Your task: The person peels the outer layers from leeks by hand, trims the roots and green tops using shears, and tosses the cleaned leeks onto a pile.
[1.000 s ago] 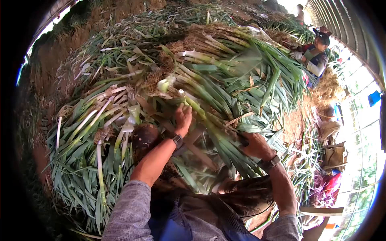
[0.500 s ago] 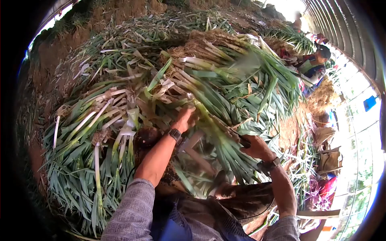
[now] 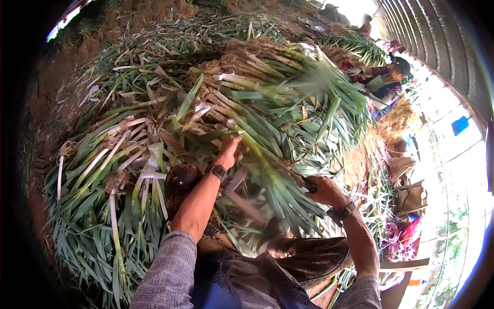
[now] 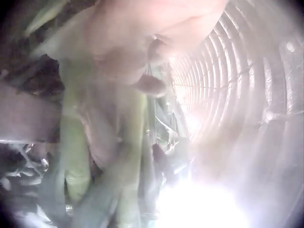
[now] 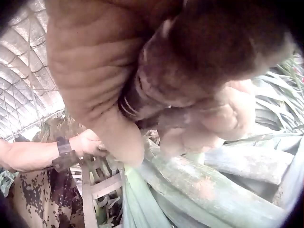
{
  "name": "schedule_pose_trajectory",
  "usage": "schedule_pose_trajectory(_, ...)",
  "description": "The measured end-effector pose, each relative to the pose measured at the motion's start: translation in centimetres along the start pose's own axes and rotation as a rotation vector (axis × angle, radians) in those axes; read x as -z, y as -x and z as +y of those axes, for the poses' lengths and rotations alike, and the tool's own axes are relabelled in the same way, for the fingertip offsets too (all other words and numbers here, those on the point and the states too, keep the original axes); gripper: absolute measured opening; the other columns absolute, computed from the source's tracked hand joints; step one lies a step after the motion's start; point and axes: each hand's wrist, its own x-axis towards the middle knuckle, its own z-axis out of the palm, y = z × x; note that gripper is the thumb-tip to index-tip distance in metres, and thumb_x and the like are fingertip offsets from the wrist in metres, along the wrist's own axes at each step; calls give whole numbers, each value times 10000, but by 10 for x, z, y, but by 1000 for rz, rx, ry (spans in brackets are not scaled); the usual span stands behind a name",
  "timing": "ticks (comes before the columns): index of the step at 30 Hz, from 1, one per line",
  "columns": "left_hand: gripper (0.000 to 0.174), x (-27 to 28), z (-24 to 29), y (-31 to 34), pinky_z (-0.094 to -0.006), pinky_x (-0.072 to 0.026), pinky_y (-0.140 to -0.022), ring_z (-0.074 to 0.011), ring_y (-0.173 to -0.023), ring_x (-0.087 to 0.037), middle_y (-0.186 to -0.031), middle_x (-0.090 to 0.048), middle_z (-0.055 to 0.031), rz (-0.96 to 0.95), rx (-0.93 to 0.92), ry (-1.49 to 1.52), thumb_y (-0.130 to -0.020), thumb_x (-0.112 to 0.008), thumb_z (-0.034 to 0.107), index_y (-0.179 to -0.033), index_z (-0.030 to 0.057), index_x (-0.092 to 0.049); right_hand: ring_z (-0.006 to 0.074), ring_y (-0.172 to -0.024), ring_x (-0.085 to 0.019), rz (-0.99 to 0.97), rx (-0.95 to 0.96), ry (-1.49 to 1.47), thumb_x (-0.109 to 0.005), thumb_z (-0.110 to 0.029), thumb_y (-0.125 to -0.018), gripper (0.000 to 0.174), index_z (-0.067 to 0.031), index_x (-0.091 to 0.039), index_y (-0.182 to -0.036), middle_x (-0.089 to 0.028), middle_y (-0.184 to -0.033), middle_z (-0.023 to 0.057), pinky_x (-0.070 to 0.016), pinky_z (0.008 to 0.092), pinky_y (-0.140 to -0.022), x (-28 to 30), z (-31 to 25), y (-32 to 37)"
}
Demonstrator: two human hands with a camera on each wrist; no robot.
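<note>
In the head view, my left hand grips green-white leek stalks near their pale upper end, and their leaves fan down toward my right hand. That right hand has its fingers curled round a dark tool beside the leaves; the tool's shape is mostly hidden. The right wrist view shows the right hand close above broad leek leaves. Pale and blurred in the left wrist view, the left hand covers the upper part of the stalks.
A large heap of leeks with roots lies ahead, and another pile at the left. Wooden slats stand below the left hand. Another person sits at the upper right, beside a curved ribbed wall.
A long green leaf has come to lie left of the heap's roots. The held leeks have shifted slightly, still gripped by the left hand, and the head view has swung a little to the right.
</note>
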Motion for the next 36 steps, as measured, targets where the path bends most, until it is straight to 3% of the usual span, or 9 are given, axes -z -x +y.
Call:
schedule_pose_trajectory(5, 247, -19, -13, 24, -260, -427, -503, -81, -742, -598, -888, -609, 47, -36, 63, -86, -931, -633, 359, -1069, 166, -567, 347, -748, -647, 110, -26, -40, -662, -199, -757, 287, -95, -673, -1024, -661, -796, 160, -497, 441, -661, 9, -7, 6)
schedule_pose_trajectory(7, 311, -27, -26, 45, -267, -467, -583, -88, -809, -611, -975, -632, 35, -371, -59, -193, -935, -624, 412, -1138, 180, -579, 347, -748, -650, 142, 5, -19, -651, -187, -773, 274, -114, -679, -1036, -667, -808, 158, -500, 442, -658, 7, -5, 11)
schedule_pose_trajectory(10, 397, -37, -51, 68, -276, -496, -648, -117, -852, -622, -1060, -638, 8, -443, 59, 8, -952, -585, 468, -1196, 156, -573, 344, -753, -660, 119, 50, 83, -621, -187, -805, 255, -158, -686, -1050, -680, -818, 141, -507, 447, -657, 5, -10, 22)
schedule_pose_trajectory(19, 525, -22, -87, 55, -366, -532, -739, -181, -914, -625, -1096, -641, -54, -275, 127, 125, -997, -422, 549, -1257, 107, -534, 347, -641, -639, 62, 57, 112, -578, -196, -855, 181, -149, -669, -1004, -663, -750, 141, -495, 452, -578, -10, -2, 42)
schedule_pose_trajectory(25, 505, -11, -100, 59, -450, -499, -923, -240, -998, -618, -1176, -609, -87, -255, 134, 257, -1007, -429, 508, -1296, 98, -491, 368, -691, -643, 72, 48, 109, -596, -245, -861, 188, -133, -677, -989, -653, -739, 166, -490, 469, -614, -11, -14, 31)
schedule_pose_trajectory(26, 505, -10, -101, 61, -450, -499, -923, -240, -998, -618, -1176, -609, -87, -248, 129, 256, -1007, -429, 508, -1296, 98, -491, 356, -702, -641, 53, 35, 92, -650, -187, -768, 317, -111, -673, -1075, -662, -752, 155, -500, 443, -647, -12, -15, 28)
schedule_pose_trajectory(29, 472, -5, -108, 68, -463, -492, -948, -268, -1055, -606, -1233, -571, -102, -304, 66, 166, -1012, -453, 455, -1326, 103, -468, 360, -713, -642, -7, 28, 134, -648, -188, -764, 333, -110, -674, -1086, -663, -751, 157, -503, 440, -652, -14, -18, 17)
schedule_pose_trajectory(33, 462, 11, -131, 64, -475, -480, -999, -298, -1153, -576, -1262, -541, -127, -264, 202, 2, -1045, -379, 327, -1446, 98, -361, 362, -725, -648, -5, 78, 117, -640, -199, -758, 361, -115, -671, -1107, -671, -763, 158, -509, 445, -656, -14, -33, 5)
schedule_pose_trajectory(36, 459, 12, -144, 63, -445, -484, -1010, -280, -1152, -583, -1255, -555, -139, -433, 175, -15, -1045, -380, 316, -1435, 74, -372, 363, -738, -653, -64, 80, 53, -635, -223, -775, 344, -123, -670, -1103, -680, -790, 158, -511, 459, -678, -7, -55, -7)
